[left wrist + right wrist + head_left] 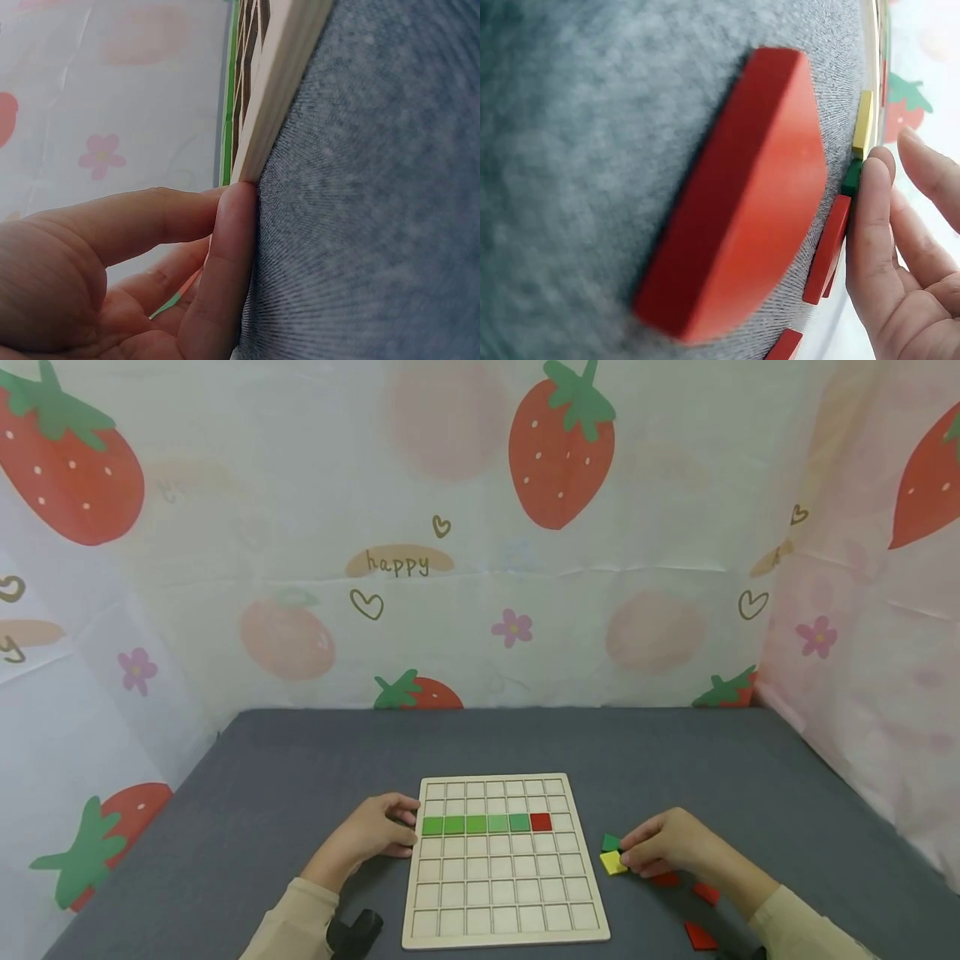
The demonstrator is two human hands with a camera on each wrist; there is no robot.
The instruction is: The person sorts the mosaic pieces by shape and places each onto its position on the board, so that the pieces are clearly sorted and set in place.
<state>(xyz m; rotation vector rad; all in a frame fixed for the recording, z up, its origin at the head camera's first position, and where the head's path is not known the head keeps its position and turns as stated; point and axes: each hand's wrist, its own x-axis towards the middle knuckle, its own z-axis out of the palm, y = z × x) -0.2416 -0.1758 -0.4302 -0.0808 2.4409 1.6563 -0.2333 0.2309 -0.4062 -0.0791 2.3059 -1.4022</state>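
A pale wooden grid board (507, 937) lies flat on the cloth. One of its rows holds several green tiles (454, 825) and, at the right, one red tile (541, 822). My left hand (375, 827) touches the board's left edge with thumb and fingertips, seen close up at the rim in the left wrist view. To the right of the board, my right hand (671, 842) has its fingertips at a yellow tile (611, 863), beside a dark green tile (611, 842). In the right wrist view, thumb and forefinger stand apart with nothing visibly between them.
Loose red tiles lie under and near the right forearm, one (706, 893) beside it and another (701, 936) nearer the front. A large red tile (735, 210) fills much of the right wrist view. Strawberry-printed curtains (480, 635) hang behind the dark table (315, 752).
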